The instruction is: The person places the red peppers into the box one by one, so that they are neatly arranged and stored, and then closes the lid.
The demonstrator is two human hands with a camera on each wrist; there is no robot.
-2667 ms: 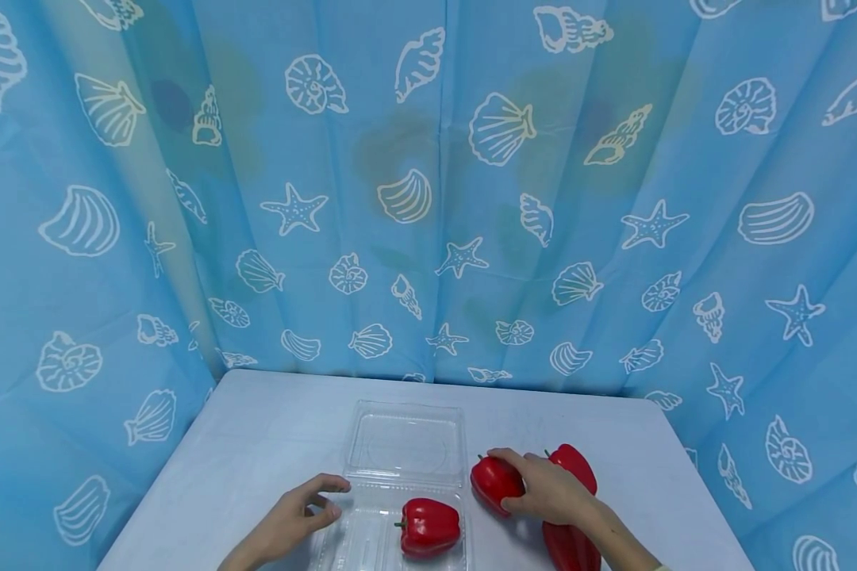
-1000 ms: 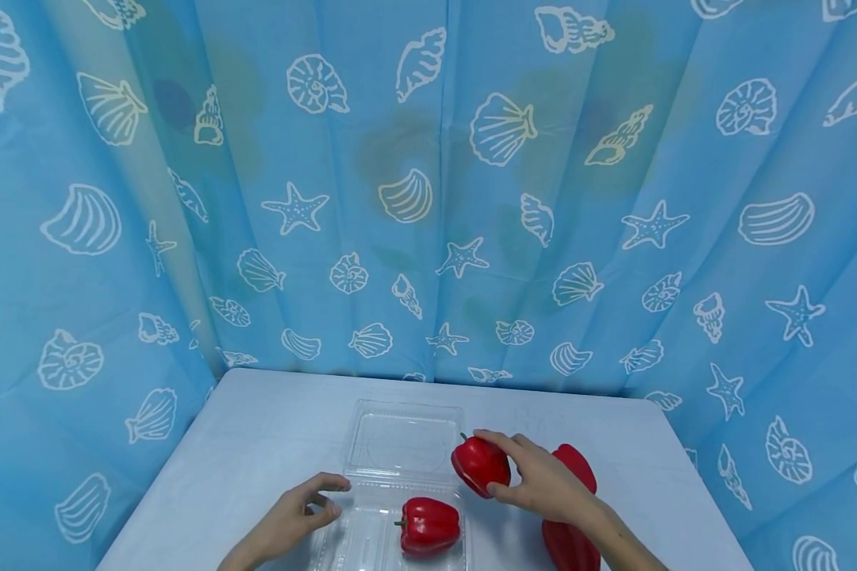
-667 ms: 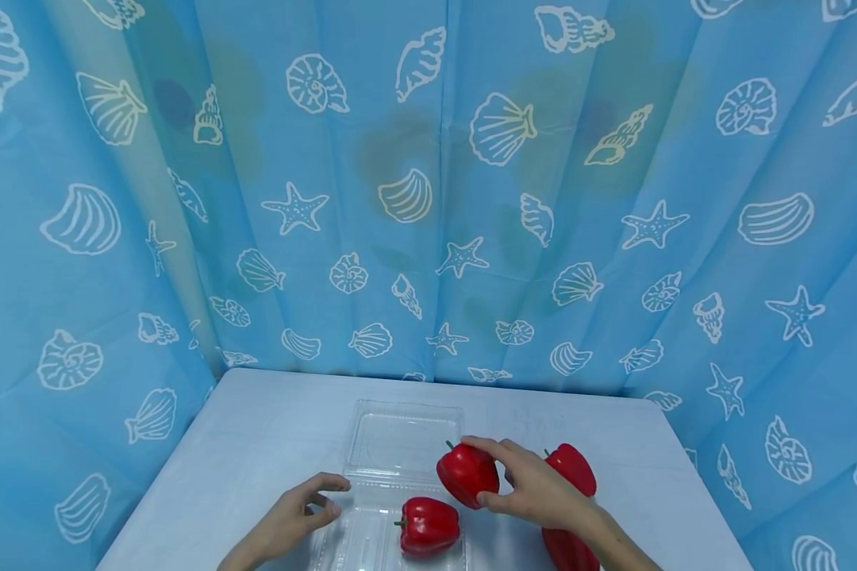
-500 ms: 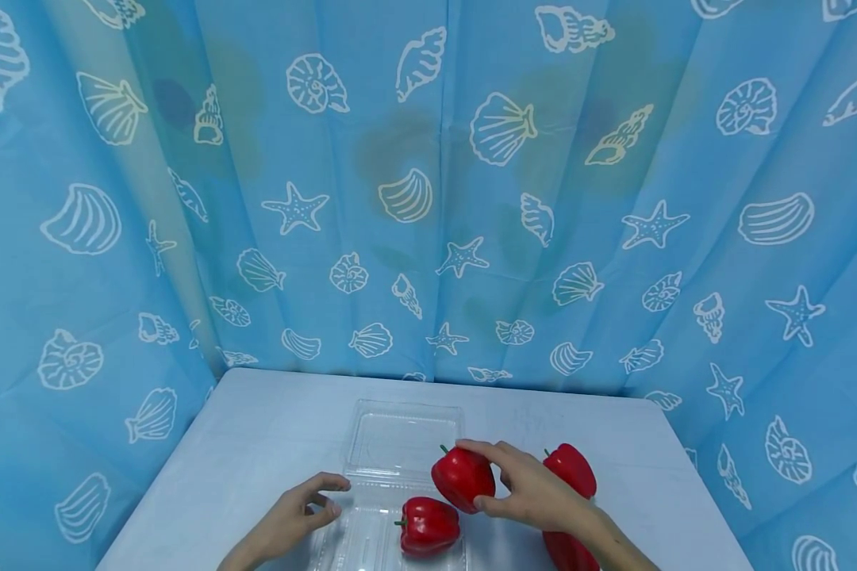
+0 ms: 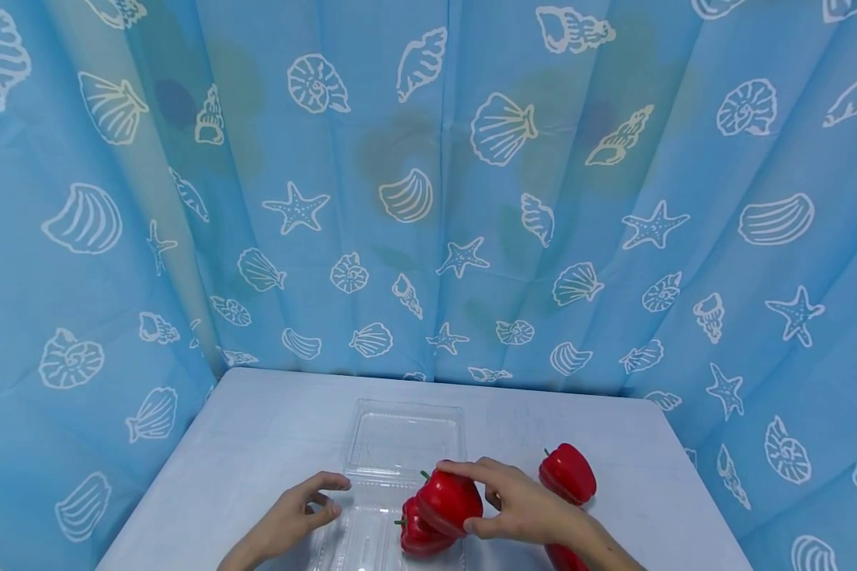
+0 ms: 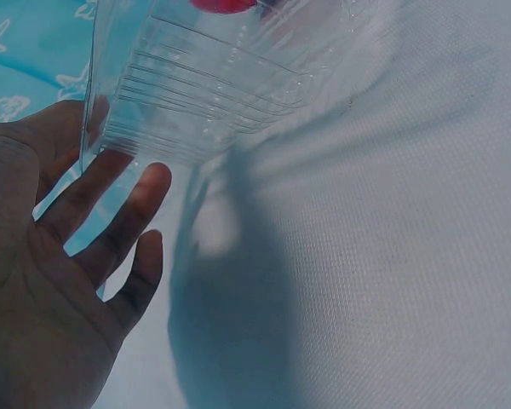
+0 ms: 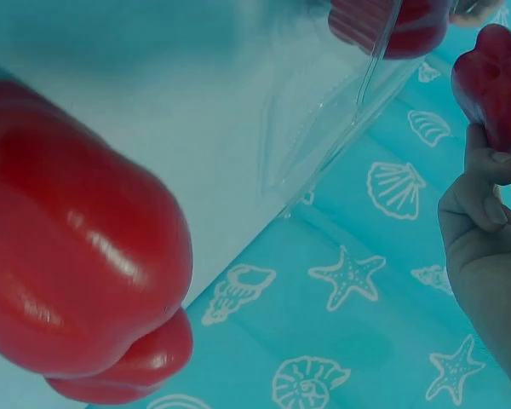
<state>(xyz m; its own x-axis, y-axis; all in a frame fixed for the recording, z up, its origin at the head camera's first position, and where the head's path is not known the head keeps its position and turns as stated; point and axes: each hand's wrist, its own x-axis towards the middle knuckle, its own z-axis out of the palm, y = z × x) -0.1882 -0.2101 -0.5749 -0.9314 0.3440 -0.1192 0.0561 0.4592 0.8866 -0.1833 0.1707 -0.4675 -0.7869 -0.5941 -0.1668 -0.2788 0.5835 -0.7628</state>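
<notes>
Nearest, a glossy red bell pepper (image 5: 566,557) lies on the white table (image 5: 271,428), partly hidden by the right forearm (image 5: 594,541). The left hand (image 5: 293,511) is at the left edge of the clear, ribbed plastic container (image 5: 364,539), thumb and fingers apart, nothing gripped; contact with the edge cannot be confirmed. Inside, toward the container's right side, a second glossy red pepper (image 5: 417,538) lies on its side, green stem leftward. Over it, the right hand (image 5: 517,500) pinches a third glossy red pepper (image 5: 450,496) between thumb and fingers; the right-wrist view shows these two peppers apart. Judged risk: if lowered straight down, the held pepper could strike the one below and roll it, or tip the light, apparently unsecured container. Smooth skin could also cause a slip. Farther off are a fourth glossy red pepper (image 5: 570,473), the open transparent plastic lid (image 5: 407,440) and a blue shell-print curtain (image 5: 428,198)
</notes>
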